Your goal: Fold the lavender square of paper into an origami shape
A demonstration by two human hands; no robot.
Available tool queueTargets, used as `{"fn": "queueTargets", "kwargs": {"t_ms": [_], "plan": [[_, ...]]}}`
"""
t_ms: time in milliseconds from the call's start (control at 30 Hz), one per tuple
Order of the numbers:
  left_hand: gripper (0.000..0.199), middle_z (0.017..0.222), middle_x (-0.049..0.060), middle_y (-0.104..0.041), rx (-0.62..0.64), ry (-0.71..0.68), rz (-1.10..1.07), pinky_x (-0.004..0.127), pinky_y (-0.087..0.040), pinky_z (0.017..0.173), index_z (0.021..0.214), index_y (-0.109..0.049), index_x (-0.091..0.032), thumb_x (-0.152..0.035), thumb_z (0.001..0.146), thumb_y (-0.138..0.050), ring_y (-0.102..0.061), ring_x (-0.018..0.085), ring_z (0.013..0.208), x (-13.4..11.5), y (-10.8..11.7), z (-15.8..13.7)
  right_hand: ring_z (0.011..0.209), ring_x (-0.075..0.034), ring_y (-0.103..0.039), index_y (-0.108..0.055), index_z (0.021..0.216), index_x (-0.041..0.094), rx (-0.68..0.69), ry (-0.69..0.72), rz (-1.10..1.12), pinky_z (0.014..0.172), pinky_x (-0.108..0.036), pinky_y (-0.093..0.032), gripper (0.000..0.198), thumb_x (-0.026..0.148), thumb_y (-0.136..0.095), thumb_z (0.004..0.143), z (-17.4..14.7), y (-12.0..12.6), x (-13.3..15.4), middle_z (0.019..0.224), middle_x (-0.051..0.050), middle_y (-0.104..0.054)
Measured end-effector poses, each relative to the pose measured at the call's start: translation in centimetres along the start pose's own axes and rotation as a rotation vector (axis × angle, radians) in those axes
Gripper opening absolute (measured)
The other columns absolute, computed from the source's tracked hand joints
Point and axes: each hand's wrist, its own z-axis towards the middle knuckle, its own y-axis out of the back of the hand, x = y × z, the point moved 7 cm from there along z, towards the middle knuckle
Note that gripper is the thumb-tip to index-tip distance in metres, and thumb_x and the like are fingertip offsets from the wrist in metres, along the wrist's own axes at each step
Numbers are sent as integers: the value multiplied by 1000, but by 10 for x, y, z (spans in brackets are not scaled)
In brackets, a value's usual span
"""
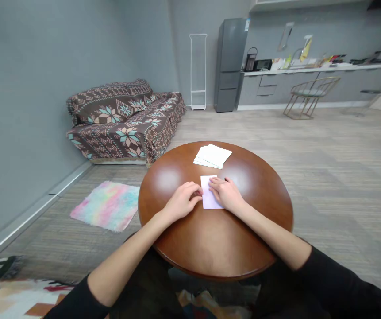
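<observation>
A pale purple sheet of paper (209,202) lies on the round brown wooden table (210,246), in front of me. At its left edge my left hand (185,199) is closed, with the thumb and curled fingers pinching the paper's side. My right hand (226,193) rests on the right part of the sheet. Its fingers are stretched out flat across the paper, covering part of it. Just beyond the purple sheet, a few white sheets (214,155) lie overlapped in a slightly fanned stack, touched by neither hand.
A sofa under a patterned cover (127,119) stands at the far left, and a fluffy pastel rug (107,204) lies left of the table. Farther back are a white rack (198,91), a grey fridge (230,66), a kitchen counter (273,88) and a gold-framed chair (309,94).
</observation>
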Motion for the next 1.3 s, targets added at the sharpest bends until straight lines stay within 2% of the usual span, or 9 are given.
{"fn": "queueTargets", "kwargs": {"t_ms": [200,367,500,733,800,867,967,1133,1300], "plan": [[38,140,5,-64,185,-179,98,44,-38,115,128,-65,-27,-13,93,-56,-54,24,133,5,-14,3,128,-27,-62,-74,110,24,-70,-36,143,111,-52,-40,26,20,-51,98,0,4,-9,129,-10,-72],[37,129,6,-71,238,-290,159,43,-40,111,122,-71,-26,-12,98,-47,-57,24,128,-1,-15,-7,116,-24,-70,-76,112,21,-202,-160,330,100,-37,-53,35,27,-43,102,1,14,-29,125,-9,-74],[35,117,9,-73,235,-356,177,42,-40,107,119,-72,-26,-17,102,-42,-61,23,120,-8,-18,-17,109,-26,-72,-77,107,21,-269,-235,460,96,-38,-55,34,32,-45,101,0,20,-37,114,-7,-78],[19,111,8,-71,158,-198,-19,35,-46,100,99,-76,-23,-28,98,-58,-63,21,106,5,-18,-5,99,-27,-74,-76,99,20,-301,-322,677,92,-44,-58,28,36,-53,95,2,19,-44,105,-10,-79],[19,129,9,-66,150,-153,45,41,-43,107,109,-74,-25,-34,95,-64,-58,25,121,8,-19,3,100,-26,-74,-74,102,19,-304,-346,760,86,-43,-61,30,40,-53,95,2,20,-49,107,-10,-78],[41,147,11,-56,160,-111,157,50,-36,113,129,-65,-26,-41,91,-68,-47,31,135,8,-24,11,103,-25,-73,-71,105,20,-294,-356,844,79,-39,-64,32,42,-51,96,3,23,-52,112,-10,-76],[44,152,14,-51,134,-31,307,54,-35,112,135,-59,-24,-44,96,-58,-42,34,140,9,-31,27,105,-25,-72,-69,103,21,-296,-396,913,77,-38,-64,29,43,-52,95,1,30,-59,113,-10,-75],[37,140,19,-58,-18,50,459,55,-30,112,117,-62,-17,-44,91,-62,-41,39,138,7,-31,53,104,-31,-70,-68,95,20,-381,-496,778,91,-49,-58,18,33,-65,83,-7,43,-76,104,-11,-74],[52,114,20,-65,-12,123,556,53,-38,96,112,-62,-17,-59,82,-67,-56,39,110,6,-30,63,96,-28,-72,-65,96,20,-379,-569,833,76,-44,-65,20,36,-61,86,-7,36,-88,107,-12,-70]]}}
